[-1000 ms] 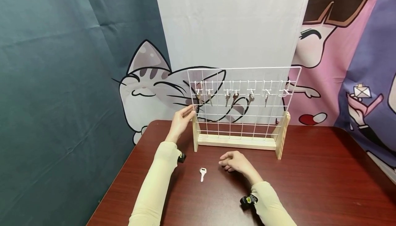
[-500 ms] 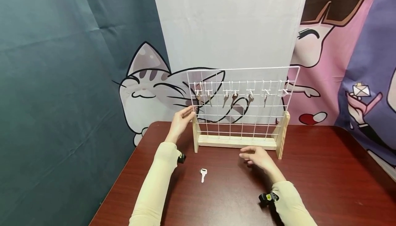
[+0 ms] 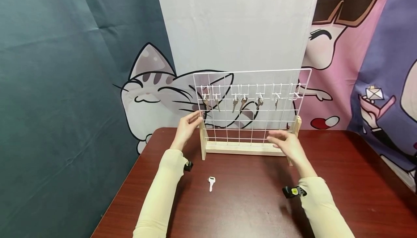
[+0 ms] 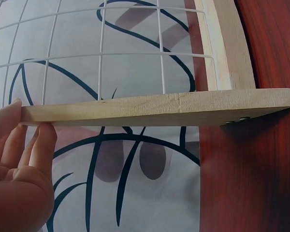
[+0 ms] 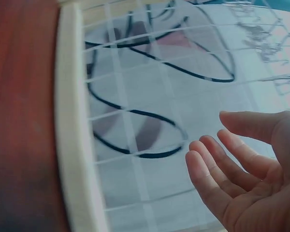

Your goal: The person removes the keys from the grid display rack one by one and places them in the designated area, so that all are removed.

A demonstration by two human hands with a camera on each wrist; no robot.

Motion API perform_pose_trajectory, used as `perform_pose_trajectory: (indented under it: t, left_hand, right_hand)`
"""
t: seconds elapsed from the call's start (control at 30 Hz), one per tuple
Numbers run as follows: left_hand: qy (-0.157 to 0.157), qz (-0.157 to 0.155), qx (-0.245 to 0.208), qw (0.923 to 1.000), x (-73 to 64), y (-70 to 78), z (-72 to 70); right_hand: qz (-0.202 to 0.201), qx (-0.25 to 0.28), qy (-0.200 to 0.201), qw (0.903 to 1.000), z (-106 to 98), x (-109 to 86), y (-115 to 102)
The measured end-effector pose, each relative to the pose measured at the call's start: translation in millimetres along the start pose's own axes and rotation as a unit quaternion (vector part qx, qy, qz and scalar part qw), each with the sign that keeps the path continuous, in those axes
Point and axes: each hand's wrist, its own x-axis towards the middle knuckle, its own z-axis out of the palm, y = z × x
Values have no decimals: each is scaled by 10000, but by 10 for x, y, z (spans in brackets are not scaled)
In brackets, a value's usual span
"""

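Left hand: my thumb and fingers pinch the upper end of the left post, thumb on one face, fingers on the other.
Right hand: released, holding nothing; my fingers are loosely bent, the thumb apart from them. It is raised in front of the lower right of the grid; I cannot tell whether any fingertip touches the wires.
Right post: wooden, partly hidden behind my right hand.
Base: a pale wooden bar joining the posts, standing on the table.
Grid: white wire, upright between the posts.
Hooks: white, in a row across the upper grid.
Hung keys: six, dangling from the hooks.
Loose key: flat on the table in front of the base, between my forearms and nearer the left one, head towards the grid, blade towards me; neither hand touches it.
Wrists: a black camera on each, by my pale yellow sleeves.
Backdrop: a printed cat behind the grid.
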Motion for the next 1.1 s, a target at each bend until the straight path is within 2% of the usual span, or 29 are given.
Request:
perform_pose_trajectory:
  t: [0.23, 0.43, 0.6, 0.9, 1.1]
  left_hand:
    - [6, -3, 55, 10000, -7, 13, -6]
    - [5, -50, -24, 10000, -9, 9, -8]
    - [-102, -48, -4, 9999, -26, 40, -21]
    - [5, 2, 40, 10000, -15, 7, -5]
    - [27, -36, 88, 10000, -31, 17, -8]
  right_hand:
    - [-471, -96, 541, 9974, -292, 13, -316]
    - [-596, -84, 960, 9936, -405, 32, -509]
    - [-657, -188, 1329, 9888, -402, 89, -626]
    - [-649, -327, 1597, 9845, -298, 220, -786]
    - [-656, -334, 1832, 9803, -242, 300, -799]
